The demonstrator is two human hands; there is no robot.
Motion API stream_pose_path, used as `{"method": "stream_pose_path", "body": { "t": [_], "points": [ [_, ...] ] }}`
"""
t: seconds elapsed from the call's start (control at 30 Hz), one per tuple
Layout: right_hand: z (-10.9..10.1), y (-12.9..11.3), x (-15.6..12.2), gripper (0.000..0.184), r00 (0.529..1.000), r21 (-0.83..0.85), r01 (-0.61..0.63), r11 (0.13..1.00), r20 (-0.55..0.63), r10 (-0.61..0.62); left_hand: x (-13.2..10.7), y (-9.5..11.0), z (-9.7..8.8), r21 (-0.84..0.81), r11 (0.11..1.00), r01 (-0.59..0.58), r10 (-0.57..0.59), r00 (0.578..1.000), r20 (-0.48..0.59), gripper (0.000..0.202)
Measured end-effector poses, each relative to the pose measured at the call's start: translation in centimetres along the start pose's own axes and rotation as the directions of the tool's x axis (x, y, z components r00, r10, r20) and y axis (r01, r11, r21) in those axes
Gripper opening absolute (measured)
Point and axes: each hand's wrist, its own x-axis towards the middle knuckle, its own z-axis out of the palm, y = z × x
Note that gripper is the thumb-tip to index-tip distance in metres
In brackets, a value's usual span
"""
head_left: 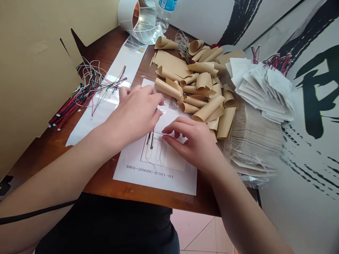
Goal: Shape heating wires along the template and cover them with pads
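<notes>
A white printed sheet [124,176] lies on the table, with a rectangular outline and a looped line drawing. Over the drawing is a wire lead [152,141] with red and black strands and a small black end; thin grey wire curves near it. My left hand [137,109] is over the upper part of the sheet, its fingers bent and closed around the upper part of the lead, which they mostly hide. To its right, my right hand [194,139] has thumb and forefinger tips nearly together at a thin wire [158,133] above the drawing.
A tangle of red, black and white wires [84,88] lies left. Curled brown paper pieces [196,88] cover the back right, beside stacked pale sheets [254,141] and white packets [265,88]. A label roll [127,17] and bottle [165,14] stand behind. Cardboard [34,70] walls the left.
</notes>
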Motion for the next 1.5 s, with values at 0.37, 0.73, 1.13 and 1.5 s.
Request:
{"method": "stream_pose_path", "body": {
  "t": [0.37, 0.73, 1.13, 1.5],
  "points": [
    [-0.5, 0.2, -1.3, 0.016, 0.998, 0.100, 0.019, 0.995, 0.062, -0.026, -4.0, 1.3, -1.0, -0.337, 0.908, -0.250, 0.374, 0.848, 0.376, 0.018],
    [0.4, -0.2, -1.5, 0.017, 0.991, 0.117, -0.008, 0.993, 0.135, -0.008, -7.5, 0.5, 3.0, -0.211, 0.819, -0.534, 0.560, 0.823, 0.094, 0.013],
    [0.4, -0.3, -1.7, 0.018, 0.983, 0.095, 0.053, 0.994, 0.169, -0.068, -8.9, 0.2, 3.0, -0.207, 0.822, -0.530, 0.543, 0.839, 0.008, 0.020],
    [0.1, -0.4, -1.7, 0.016, 0.979, 0.068, 0.047, 0.997, 0.193, -0.059, -8.7, -0.2, 1.7, -0.242, 0.894, -0.378, 0.393, 0.920, 0.013, 0.017]
  ]
}}
